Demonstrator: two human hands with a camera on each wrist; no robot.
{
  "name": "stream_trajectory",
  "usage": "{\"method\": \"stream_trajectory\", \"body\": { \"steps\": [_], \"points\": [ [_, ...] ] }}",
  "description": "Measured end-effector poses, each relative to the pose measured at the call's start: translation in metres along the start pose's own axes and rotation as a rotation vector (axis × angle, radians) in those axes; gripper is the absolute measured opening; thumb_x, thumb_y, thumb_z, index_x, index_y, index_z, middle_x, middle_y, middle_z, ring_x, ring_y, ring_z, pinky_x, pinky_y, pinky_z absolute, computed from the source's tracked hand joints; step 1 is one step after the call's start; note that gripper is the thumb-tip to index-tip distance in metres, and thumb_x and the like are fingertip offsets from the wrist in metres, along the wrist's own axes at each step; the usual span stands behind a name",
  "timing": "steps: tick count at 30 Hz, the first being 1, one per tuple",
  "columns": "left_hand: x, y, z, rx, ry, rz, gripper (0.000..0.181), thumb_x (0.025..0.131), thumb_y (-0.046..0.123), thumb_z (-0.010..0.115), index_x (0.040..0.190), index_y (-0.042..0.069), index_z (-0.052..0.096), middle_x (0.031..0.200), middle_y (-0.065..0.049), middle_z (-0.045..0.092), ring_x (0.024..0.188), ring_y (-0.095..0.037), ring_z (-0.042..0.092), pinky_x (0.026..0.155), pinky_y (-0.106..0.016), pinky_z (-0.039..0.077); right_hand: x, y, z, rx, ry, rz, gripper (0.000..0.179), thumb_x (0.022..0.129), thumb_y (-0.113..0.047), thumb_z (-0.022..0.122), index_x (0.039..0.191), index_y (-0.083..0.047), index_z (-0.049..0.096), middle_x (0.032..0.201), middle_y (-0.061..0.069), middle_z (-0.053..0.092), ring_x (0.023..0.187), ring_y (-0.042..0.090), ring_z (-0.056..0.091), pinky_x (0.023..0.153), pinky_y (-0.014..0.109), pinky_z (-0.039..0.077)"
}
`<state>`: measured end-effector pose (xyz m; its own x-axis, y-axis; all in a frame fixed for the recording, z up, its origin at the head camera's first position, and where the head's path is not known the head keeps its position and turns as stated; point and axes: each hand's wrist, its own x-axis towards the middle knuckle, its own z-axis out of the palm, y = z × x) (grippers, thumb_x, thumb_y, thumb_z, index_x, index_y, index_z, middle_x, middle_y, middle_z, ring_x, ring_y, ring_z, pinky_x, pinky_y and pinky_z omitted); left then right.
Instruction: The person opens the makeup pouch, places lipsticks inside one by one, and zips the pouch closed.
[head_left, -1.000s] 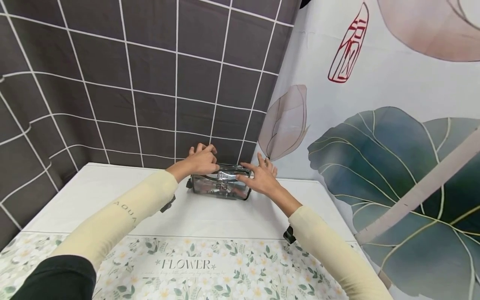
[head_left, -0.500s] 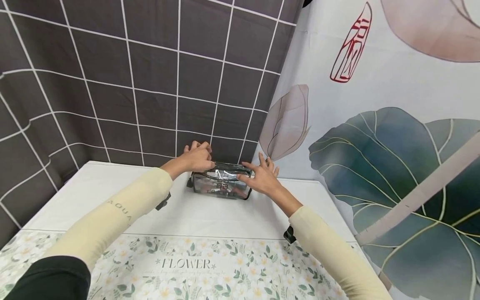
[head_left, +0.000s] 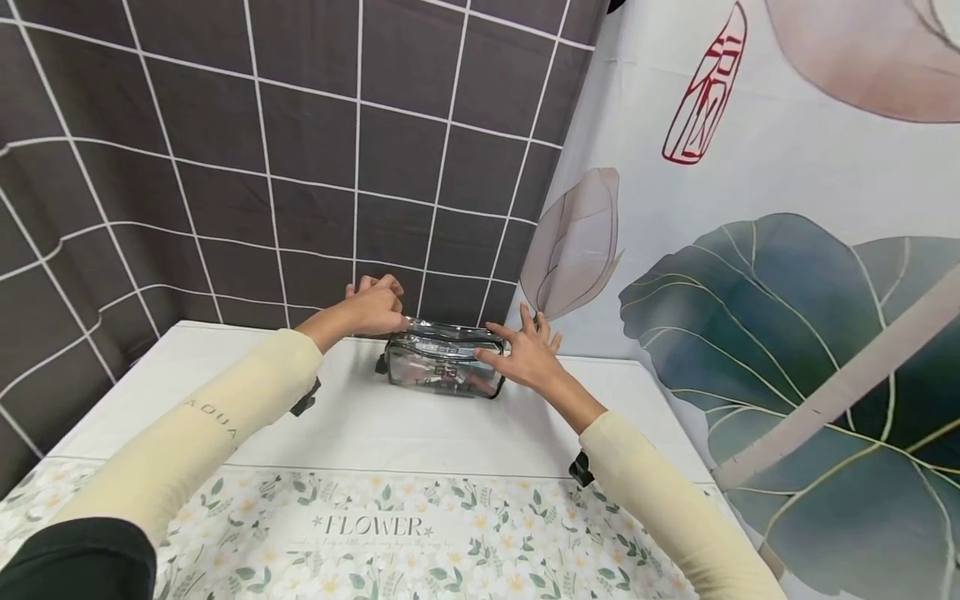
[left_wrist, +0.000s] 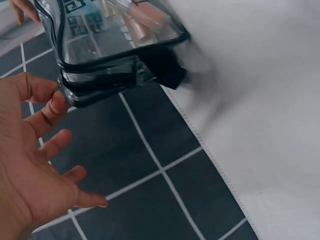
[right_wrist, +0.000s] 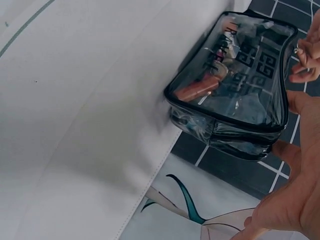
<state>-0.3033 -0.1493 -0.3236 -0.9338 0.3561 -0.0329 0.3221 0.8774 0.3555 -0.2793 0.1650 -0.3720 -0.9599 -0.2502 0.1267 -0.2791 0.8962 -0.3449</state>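
Note:
A clear plastic toiletry bag (head_left: 444, 377) with black piping stands at the far edge of the white tabletop. Printed lettering marks its front, and pinkish cosmetic tubes (right_wrist: 197, 89) show inside. At the bag's top left end, my left hand (head_left: 369, 310) pinches a small zipper pull (left_wrist: 59, 84) between thumb and index finger; its other fingers stay loosely curled. My right hand (head_left: 527, 357) holds the opposite top corner between thumb and index finger, the remaining fingers spread. In the left wrist view, a black side tab (left_wrist: 167, 70) sticks out from the bag's end.
A dark grid-patterned cloth (head_left: 300, 167) hangs close behind the table. To the right hangs a pale cloth (head_left: 637, 275) printed with leaves. A floral mat (head_left: 375, 533) lettered FLOWER covers the front of the white tabletop (head_left: 360, 433).
My left hand has slid left along the bag's top to its left end, baring more of the top. My right hand and the bag have barely moved.

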Motion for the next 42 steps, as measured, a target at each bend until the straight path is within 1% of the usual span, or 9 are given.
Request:
{"method": "stream_trajectory", "body": {
  "steps": [5, 12, 20, 23, 25, 28, 29, 36, 42],
  "points": [
    [-0.005, -0.015, 0.004, -0.04, 0.008, 0.019, 0.038, 0.102, 0.036, 0.055, 0.083, 0.009, 0.075, 0.175, -0.02, 0.041, 0.161, -0.06, 0.028, 0.124, -0.089, 0.016, -0.001, 0.002, -0.001, 0.007, 0.001, 0.0, 0.077, 0.102, -0.068, 0.062, 0.166, -0.027, 0.059, 0.19, 0.024, 0.005, 0.173, 0.059, 0.004, 0.127, 0.094, 0.002],
    [-0.012, -0.028, 0.013, -0.097, 0.071, 0.041, 0.033, 0.1, 0.031, 0.055, 0.074, 0.013, 0.066, 0.176, -0.026, 0.041, 0.162, -0.063, 0.032, 0.123, -0.095, 0.011, -0.001, 0.002, 0.0, -0.014, 0.006, 0.005, 0.078, 0.101, -0.071, 0.061, 0.167, -0.029, 0.059, 0.19, 0.022, 0.005, 0.174, 0.058, 0.004, 0.127, 0.093, 0.003],
    [-0.016, -0.035, 0.02, -0.157, 0.088, 0.081, 0.031, 0.097, 0.029, 0.053, 0.074, 0.014, 0.066, 0.167, -0.029, 0.05, 0.152, -0.065, 0.043, 0.117, -0.094, 0.022, -0.001, 0.003, 0.0, -0.008, -0.005, 0.004, 0.078, 0.102, -0.07, 0.059, 0.167, -0.029, 0.058, 0.19, 0.023, 0.004, 0.173, 0.059, 0.003, 0.126, 0.094, 0.003],
    [-0.005, -0.053, 0.032, -0.161, 0.111, 0.097, 0.032, 0.096, 0.034, 0.055, 0.075, 0.015, 0.07, 0.16, -0.026, 0.056, 0.146, -0.063, 0.049, 0.113, -0.099, 0.021, -0.001, 0.004, -0.001, -0.003, -0.006, 0.008, 0.077, 0.102, -0.07, 0.061, 0.167, -0.029, 0.058, 0.191, 0.022, 0.004, 0.174, 0.059, 0.002, 0.127, 0.094, 0.002],
    [0.013, -0.078, 0.048, -0.155, 0.116, 0.097, 0.032, 0.097, 0.036, 0.057, 0.075, 0.018, 0.073, 0.159, -0.022, 0.057, 0.145, -0.061, 0.051, 0.11, -0.101, 0.021, 0.0, 0.004, -0.001, 0.002, -0.007, 0.008, 0.076, 0.103, -0.068, 0.062, 0.167, -0.029, 0.058, 0.191, 0.022, 0.004, 0.174, 0.059, 0.002, 0.127, 0.094, 0.002],
    [0.036, -0.109, 0.071, -0.145, 0.128, 0.075, 0.03, 0.096, 0.036, 0.06, 0.072, 0.024, 0.073, 0.159, -0.016, 0.058, 0.145, -0.056, 0.053, 0.109, -0.094, 0.029, 0.0, 0.004, 0.0, 0.01, -0.006, 0.008, 0.075, 0.103, -0.067, 0.063, 0.167, -0.029, 0.058, 0.191, 0.022, 0.004, 0.174, 0.059, 0.001, 0.127, 0.094, 0.001],
    [0.037, -0.112, 0.074, -0.146, 0.117, 0.065, 0.029, 0.096, 0.036, 0.061, 0.072, 0.025, 0.074, 0.161, -0.015, 0.057, 0.147, -0.054, 0.052, 0.11, -0.091, 0.031, 0.001, 0.004, 0.0, 0.01, -0.006, 0.007, 0.075, 0.103, -0.067, 0.062, 0.167, -0.029, 0.058, 0.191, 0.022, 0.004, 0.174, 0.059, 0.001, 0.127, 0.094, 0.001],
    [-0.004, -0.078, 0.059, -0.196, 0.068, 0.078, 0.028, 0.09, 0.034, 0.059, 0.085, 0.014, 0.078, 0.16, -0.022, 0.056, 0.146, -0.061, 0.049, 0.112, -0.091, 0.028, 0.002, 0.005, 0.0, 0.0, -0.015, 0.0, 0.078, 0.102, -0.07, 0.058, 0.168, -0.03, 0.056, 0.191, 0.022, 0.002, 0.174, 0.059, 0.001, 0.127, 0.093, 0.001],
    [-0.019, -0.056, 0.053, -0.212, 0.039, 0.047, 0.03, 0.089, 0.028, 0.058, 0.088, 0.008, 0.079, 0.163, -0.03, 0.053, 0.149, -0.068, 0.045, 0.117, -0.095, 0.022, 0.003, 0.009, -0.001, 0.004, -0.019, -0.008, 0.075, 0.103, -0.068, 0.061, 0.167, -0.031, 0.057, 0.191, 0.021, 0.0, 0.174, 0.058, -0.002, 0.127, 0.093, -0.001]
  ]
}}
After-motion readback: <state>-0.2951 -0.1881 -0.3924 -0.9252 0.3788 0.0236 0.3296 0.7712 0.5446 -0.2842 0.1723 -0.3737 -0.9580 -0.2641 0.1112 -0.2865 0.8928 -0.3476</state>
